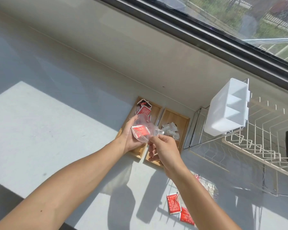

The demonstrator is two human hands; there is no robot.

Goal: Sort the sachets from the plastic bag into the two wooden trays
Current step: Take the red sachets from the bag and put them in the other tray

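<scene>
Near edge of the counter (40, 130): two red sachets (173, 204) lie loose, the nearer one partly cut off behind the right forearm. Just beyond them more sachets in clear wrap (206, 186), mostly hidden by that arm; can't count them.

Mid: left hand (130, 135) cups a clear plastic bag (145, 128) from below, with one red sachet (140, 131) visible through the film. Right hand (163, 146) pinches the bag's crumpled right end between thumb and fingers; the fingertips are buried in the plastic, so the exact grip is unclear. Both hands hover over the trays and cover their near ends.

Beyond: left wooden tray (156, 110) holds red and dark sachets, print unreadable. Right wooden tray (175, 115) holds white sachets (170, 129), partly behind the bag.

Far right: white plastic bin (226, 110) on a wire rack (264, 146), with a dark object cut off at the frame edge.
</scene>
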